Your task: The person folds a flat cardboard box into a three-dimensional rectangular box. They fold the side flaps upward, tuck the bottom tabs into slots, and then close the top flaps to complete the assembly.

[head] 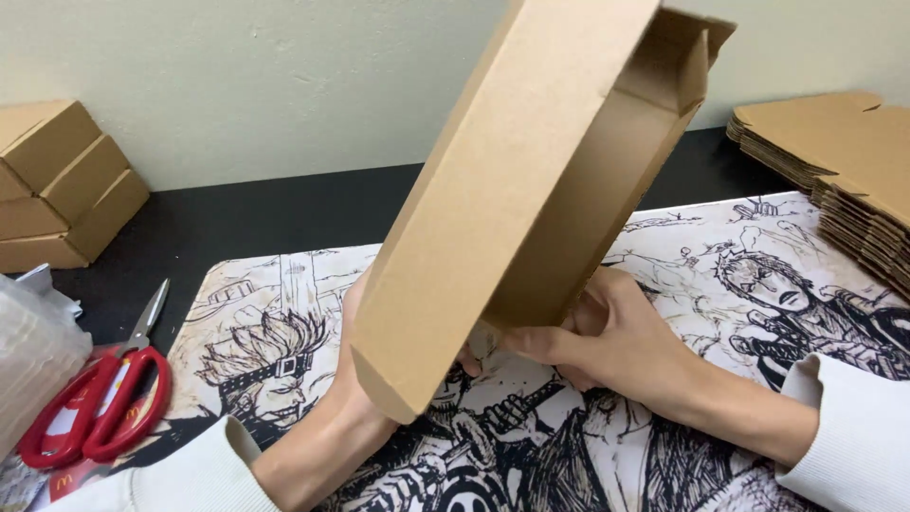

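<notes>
Both sleeved arms reach in, left hand (355, 379) and right hand (616, 346) gripping a tilted, half-folded cardboard box (493, 190) whose loose end flap could spring open.

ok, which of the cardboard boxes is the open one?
The half-folded box held up between both hands, its inside showing. The stacked boxes at far left are closed; the pile at far right is unfolded flat blanks.

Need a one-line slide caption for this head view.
Both bare hands, left hand and right hand, hold a tilted, half-folded brown cardboard box above an illustrated black-and-white desk mat.
</notes>
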